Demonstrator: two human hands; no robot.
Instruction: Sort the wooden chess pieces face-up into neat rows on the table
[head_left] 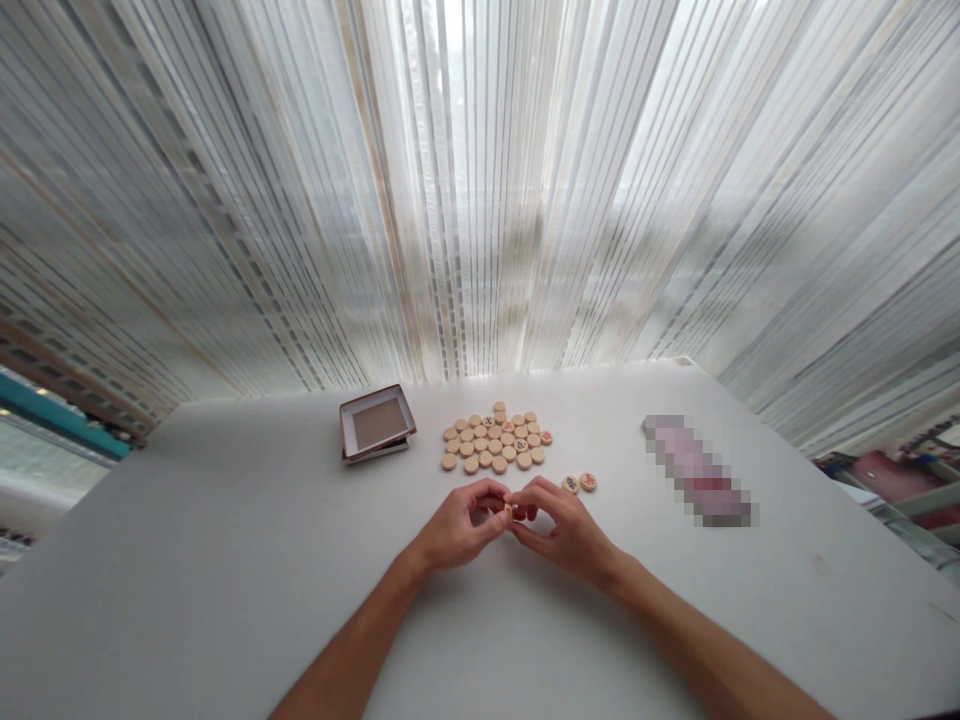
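Observation:
My left hand [466, 522] and my right hand [559, 522] meet above the near middle of the table. Between their fingertips is a small round wooden xiangqi piece [509, 512], pinched from both sides and partly covered by the fingers. Just beyond the hands lies a cluster of similar wooden xiangqi pieces [493, 440], most with a plain side up and several showing red or black characters. Close to my right hand, a piece with a dark character [571, 484] and one with a red character [588, 482] lie side by side, apart from the cluster.
An open shallow box [377, 420] with brown edges sits left of the cluster, stacked on another part. A blurred pinkish object [697, 470] lies to the right on the white table [225, 560]. Striped sheer curtains [480, 200] hang behind the table's far edge.

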